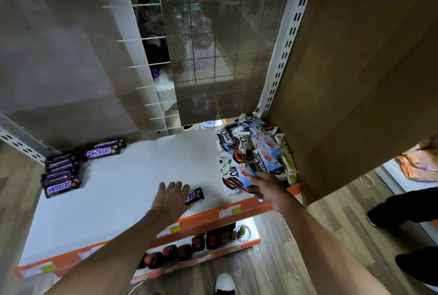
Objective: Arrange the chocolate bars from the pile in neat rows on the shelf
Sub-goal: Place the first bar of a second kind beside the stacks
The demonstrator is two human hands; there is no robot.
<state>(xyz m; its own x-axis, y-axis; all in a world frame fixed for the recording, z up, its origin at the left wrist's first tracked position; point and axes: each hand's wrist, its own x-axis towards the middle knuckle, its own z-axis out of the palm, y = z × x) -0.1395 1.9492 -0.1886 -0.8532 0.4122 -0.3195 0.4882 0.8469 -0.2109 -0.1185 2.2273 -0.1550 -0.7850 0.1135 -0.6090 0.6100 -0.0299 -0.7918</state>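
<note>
Left grip (171, 196) spread, resting on a lone Snickers bar (196, 195) near the shelf (132, 176) front edge. Right grip (264, 185) dug into the Dove pile (251, 152) at right; can't tell its closure. Snickers rows (60, 173) back-left.

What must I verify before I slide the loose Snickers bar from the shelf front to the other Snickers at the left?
1. Left hand on the loose Snickers bar: ok, it covers one end.
2. Grip on that bar: cannot tell, thumb hidden.
3. Bare shelf on the way to the Snickers rows: ok.
4. Rows neat: not ok, bars overlap askew.
5. Right hand hold in the Dove pile: cannot tell, fingertips hidden.
</note>
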